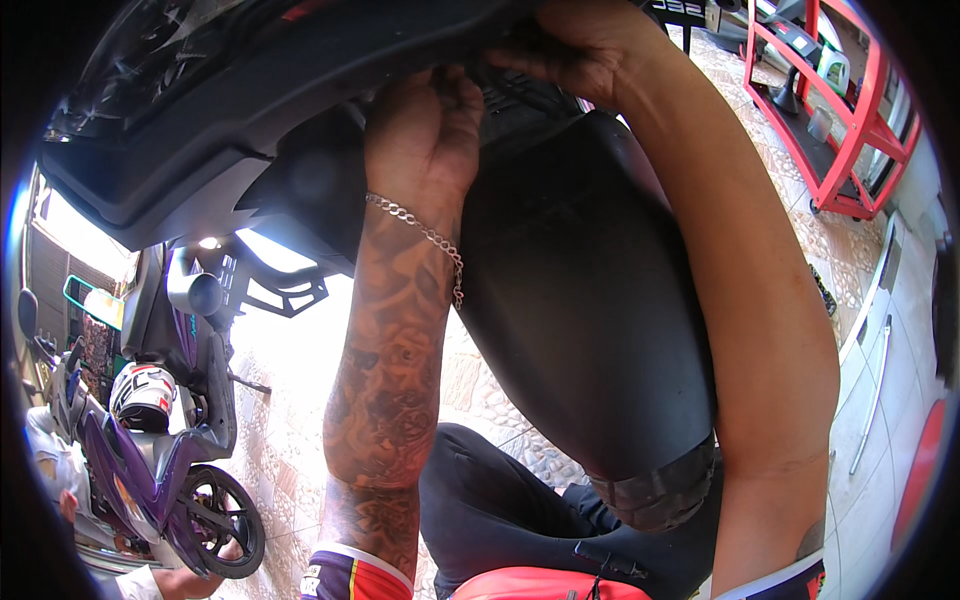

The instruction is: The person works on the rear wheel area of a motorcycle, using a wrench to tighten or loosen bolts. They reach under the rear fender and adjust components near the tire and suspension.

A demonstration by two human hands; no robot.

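Note:
Both arms reach up under the dark front bodywork (250, 95) of a motorcycle. My left hand (425, 130), wrist circled by a chain bracelet (415, 225), is closed, its fingers curled up at the panel's lower edge. Close beside it, my right hand (590, 60) bends inward, its fingers drawn together in the shadow; what either hand grips is hidden. Right below the hands is the smooth black front mudguard (590, 280), lying between my forearms. Part of the knobbly tyre (665, 490) shows at its lower end, near my legs.
A purple and grey motorcycle (150, 450) stands at the left, with a person's arm and clothing near it. A white helmet (143, 395) rests by it. On the far right are a red wheeled tool cart (850, 130) and a thin rod (872, 395) on the tiled floor.

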